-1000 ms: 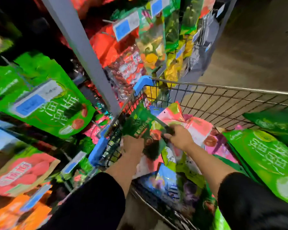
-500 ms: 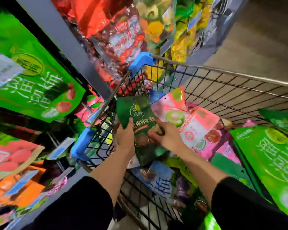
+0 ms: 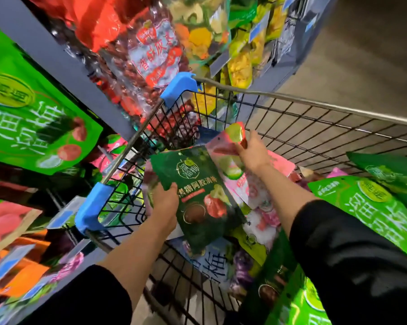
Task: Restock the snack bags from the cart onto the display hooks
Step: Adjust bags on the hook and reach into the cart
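Note:
A wire cart (image 3: 315, 127) with blue corner guards holds several snack bags. My left hand (image 3: 164, 205) grips a dark green snack bag (image 3: 197, 193) by its left edge, thumb on its front, holding it above the pile. My right hand (image 3: 251, 151) pinches the top of a pink snack bag (image 3: 228, 158) that lies behind the dark green one. A blue bag (image 3: 212, 263) and other bags lie beneath. Display hooks on the left carry hanging bags, among them a bright green bag (image 3: 33, 127) and a clear bag of red dates (image 3: 148, 50).
A grey shelf upright (image 3: 64, 66) runs diagonally just left of the cart. More bright green bags (image 3: 371, 212) lean over the cart's right side. Orange and pink bags (image 3: 8, 231) hang low on the left. Bare concrete floor (image 3: 371, 50) lies beyond the cart.
My right hand left the dark green bag and moved up and right to the pink bag's top. The left hand keeps the dark green bag. The view shifted closer to the cart.

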Demonstrator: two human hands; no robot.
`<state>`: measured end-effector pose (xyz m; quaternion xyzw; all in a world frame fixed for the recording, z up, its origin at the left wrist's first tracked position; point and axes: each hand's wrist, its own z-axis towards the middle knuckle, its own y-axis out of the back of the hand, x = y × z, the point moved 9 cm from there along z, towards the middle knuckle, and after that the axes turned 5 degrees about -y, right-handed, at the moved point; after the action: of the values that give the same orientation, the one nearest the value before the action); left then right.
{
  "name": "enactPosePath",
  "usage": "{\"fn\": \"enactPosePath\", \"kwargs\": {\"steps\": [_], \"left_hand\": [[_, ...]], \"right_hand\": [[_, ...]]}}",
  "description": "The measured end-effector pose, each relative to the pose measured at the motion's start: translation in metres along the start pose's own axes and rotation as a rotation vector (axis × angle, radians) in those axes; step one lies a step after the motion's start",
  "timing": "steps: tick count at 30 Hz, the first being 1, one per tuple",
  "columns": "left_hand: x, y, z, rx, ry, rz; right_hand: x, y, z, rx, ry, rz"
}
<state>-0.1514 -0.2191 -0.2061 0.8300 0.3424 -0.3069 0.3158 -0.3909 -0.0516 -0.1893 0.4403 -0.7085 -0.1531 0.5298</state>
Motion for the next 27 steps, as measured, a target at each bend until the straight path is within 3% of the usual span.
{"fn": "enactPosePath", "kwargs": {"steps": [4, 8, 10, 13, 19, 27], "left_hand": [[0.004, 0.006, 0.007, -0.013, 0.037, -0.062], [0.002, 0.007, 0.004, -0.021, 0.026, -0.082], [-0.001, 0.009, 0.003, -0.023, 0.014, -0.081], [-0.002, 0.013, 0.003, -0.028, -0.007, -0.033], [-0.047, 0.009, -0.043, -0.011, -0.152, -0.108], [-0.116, 0.049, -0.106, 0.009, -0.457, -0.167]], "right_hand": [[0.000, -0.010, 0.011, -0.053, -0.049, -0.092], [-0.001, -0.009, -0.004, -0.185, -0.111, -0.008], [-0.002, -0.012, 0.001, -0.132, -0.114, -0.112], [0.006, -0.013, 0.002, 0.050, -0.027, -0.281], [0.032, 0.025, -0.028, 0.015, 0.256, -0.124], [0.073, 0.140, -0.121, -0.421, 0.311, 0.286]]}}
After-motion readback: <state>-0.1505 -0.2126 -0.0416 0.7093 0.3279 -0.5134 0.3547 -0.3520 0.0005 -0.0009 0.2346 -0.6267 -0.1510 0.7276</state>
